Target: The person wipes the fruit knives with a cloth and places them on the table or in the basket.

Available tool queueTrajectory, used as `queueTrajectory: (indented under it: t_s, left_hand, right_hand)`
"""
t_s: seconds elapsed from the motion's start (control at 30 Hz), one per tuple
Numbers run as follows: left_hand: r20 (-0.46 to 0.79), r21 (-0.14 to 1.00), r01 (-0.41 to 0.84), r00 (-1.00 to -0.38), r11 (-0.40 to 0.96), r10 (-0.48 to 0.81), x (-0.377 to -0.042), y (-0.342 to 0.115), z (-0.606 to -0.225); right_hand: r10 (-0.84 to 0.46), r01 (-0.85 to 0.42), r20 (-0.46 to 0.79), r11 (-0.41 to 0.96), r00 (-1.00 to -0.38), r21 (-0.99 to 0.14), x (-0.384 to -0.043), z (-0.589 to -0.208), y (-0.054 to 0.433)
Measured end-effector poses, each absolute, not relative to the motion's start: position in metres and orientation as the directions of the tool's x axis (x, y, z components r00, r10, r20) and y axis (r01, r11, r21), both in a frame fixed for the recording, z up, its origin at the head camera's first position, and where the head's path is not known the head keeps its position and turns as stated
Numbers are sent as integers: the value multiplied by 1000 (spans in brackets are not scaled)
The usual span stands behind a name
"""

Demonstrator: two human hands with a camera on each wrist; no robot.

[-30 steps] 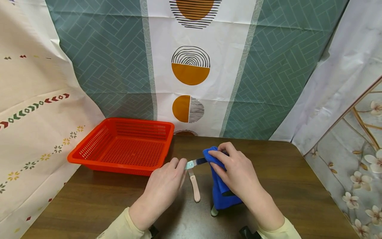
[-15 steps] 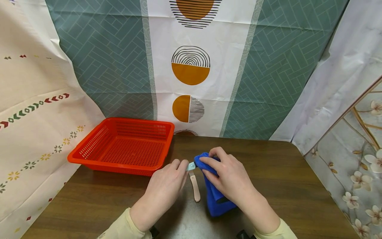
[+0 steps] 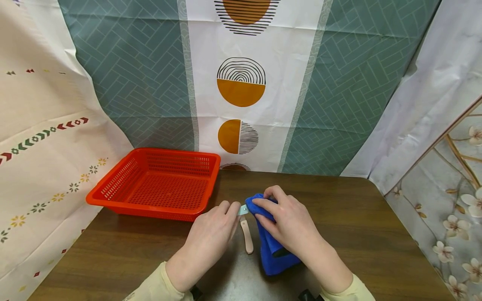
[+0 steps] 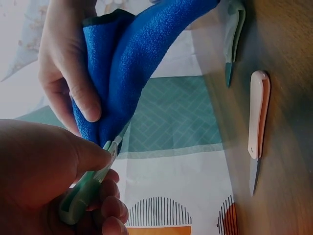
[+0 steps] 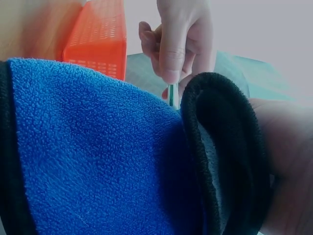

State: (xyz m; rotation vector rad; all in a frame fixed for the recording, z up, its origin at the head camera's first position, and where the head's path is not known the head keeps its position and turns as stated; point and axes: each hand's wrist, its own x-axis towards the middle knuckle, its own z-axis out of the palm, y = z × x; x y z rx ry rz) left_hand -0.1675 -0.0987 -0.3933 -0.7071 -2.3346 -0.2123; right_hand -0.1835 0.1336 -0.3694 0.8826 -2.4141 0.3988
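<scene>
My left hand grips a folding knife by its pale green handle, curled fingers and thumb around it. The knife's blade is mostly hidden inside a blue cloth with dark edging. My right hand pinches the folded cloth over the blade, right at the handle's end. The cloth's lower part hangs down toward the table. Below the hands, a second knife with a peach handle lies on the table, its blade out. Another green-handled knife lies beside it in the left wrist view; the cloth hides it in the head view.
A red plastic basket with perforated walls stands at the back left of the brown wooden table. Patterned curtains hang behind the table and along both sides.
My right hand has moved the cloth left along the blade up to the handle, covering the dark blade. The cloth's hanging part has shifted over the green knife's end. My left hand has hardly moved.
</scene>
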Motion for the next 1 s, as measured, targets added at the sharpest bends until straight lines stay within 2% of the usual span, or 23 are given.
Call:
queueTrajectory:
  t_s: [0.37, 1.0]
  left_hand:
    - [654, -39, 545, -620, 837, 434, -168, -98, -394]
    - [619, -36, 528, -654, 848, 434, -169, -99, -392]
  right_hand:
    - [-503, -654, 573, 752, -647, -80, -187, -369, 137]
    - [-464, -608, 559, 789, -687, -92, -193, -369, 146]
